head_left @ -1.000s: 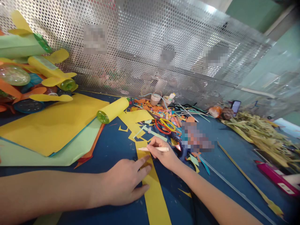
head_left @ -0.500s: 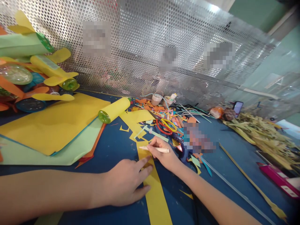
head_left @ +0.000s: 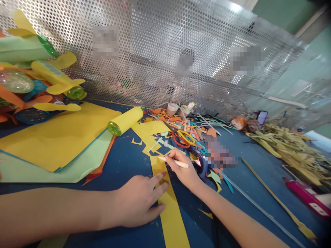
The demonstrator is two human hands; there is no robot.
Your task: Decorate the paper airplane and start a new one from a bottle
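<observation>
A long yellow paper strip (head_left: 173, 220) runs from the front edge of view toward the scraps on the blue table. My left hand (head_left: 141, 201) lies on it with fingers spread, pressing from the left side. Between the fingers of my right hand (head_left: 182, 170) is a white pen (head_left: 181, 163), its tip over the far end of the strip; whether it touches the paper I cannot tell. Just beyond are yellow offcuts (head_left: 152, 139) and a pair of scissors (head_left: 184, 137) with red and yellow handles. A bottle wrapped in yellow paper (head_left: 126, 120) lies behind my left hand.
Stacked coloured sheets (head_left: 59, 137) lie at left, below finned paper-wrapped bottles (head_left: 55, 77). Paper scraps (head_left: 156, 115) and small cups (head_left: 172, 109) sit against a perforated metal panel (head_left: 150, 44). Dried husks (head_left: 289, 148), a long stick (head_left: 274, 199) and a magenta object (head_left: 305, 196) are at right.
My right hand and the pen have shifted slightly to the right and away from me, along the strip's far end. The left hand has stayed in place on the strip.
</observation>
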